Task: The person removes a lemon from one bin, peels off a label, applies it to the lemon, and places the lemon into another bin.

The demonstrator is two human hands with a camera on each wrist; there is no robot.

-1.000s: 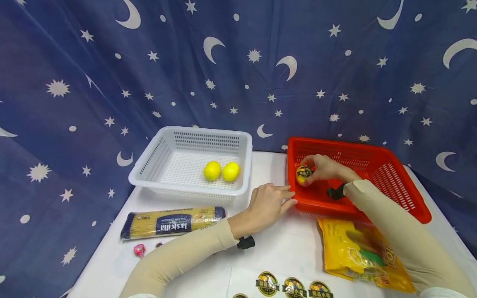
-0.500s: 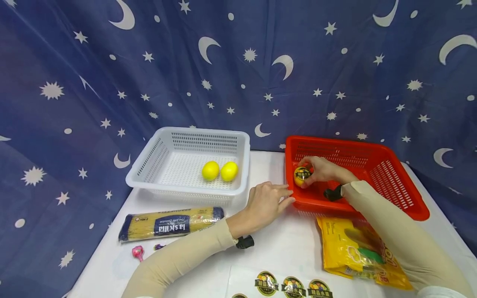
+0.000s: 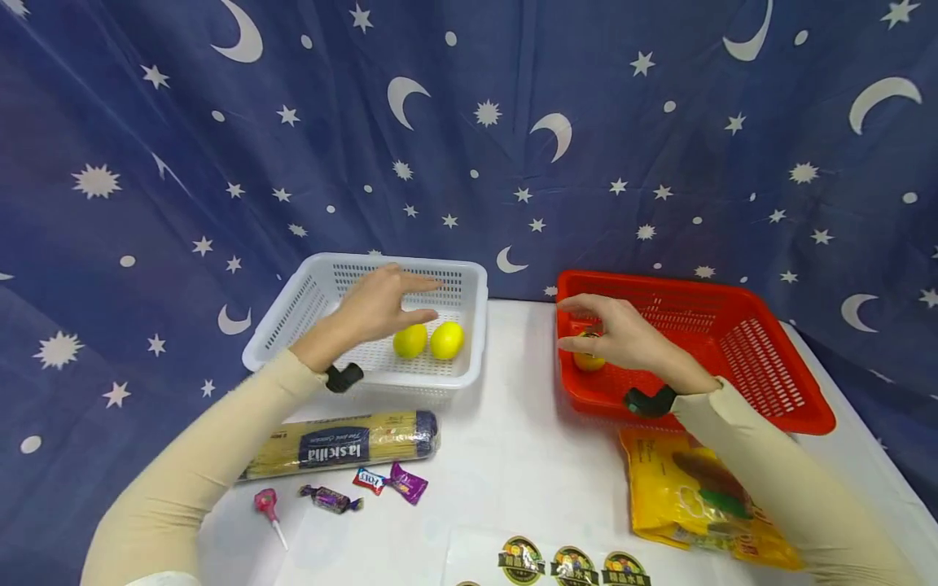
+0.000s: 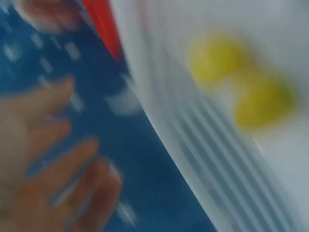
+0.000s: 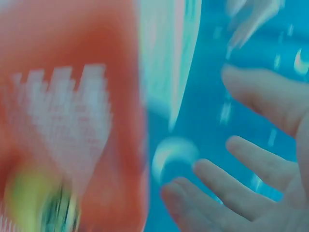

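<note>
My left hand (image 3: pixel 374 308) hovers over the white basket (image 3: pixel 476 325), thumb and fingers spread with nothing between them. Beyond the fingertips, two yellow lemons (image 3: pixel 409 341) lie side by side on the basket floor; the left wrist view shows them blurred. Over the left part of the red basket (image 3: pixel 780 325) is my right hand (image 3: pixel 623 332), its fingers apart and holding nothing. Beneath it rests a yellow-orange round fruit (image 3: pixel 589 361) with a dark and gold label, partly covered by the hand. The right wrist view shows that fruit (image 5: pixel 30 195) clear of the fingers.
A spaghetti pack (image 3: pixel 344 443) lies before the white basket. Nearer are a lollipop (image 3: pixel 267 503) and several wrapped candies (image 3: pixel 331 498). A yellow bag (image 3: pixel 681 488) sits under my right forearm. A sheet of round labels (image 3: pixel 522 560) is at the front; a blue curtain (image 3: pixel 469 146) hangs behind.
My left hand has left the red basket's edge and swung left over the white basket. My right hand has let go of the labelled fruit and lifted, leaving it in the red basket.
</note>
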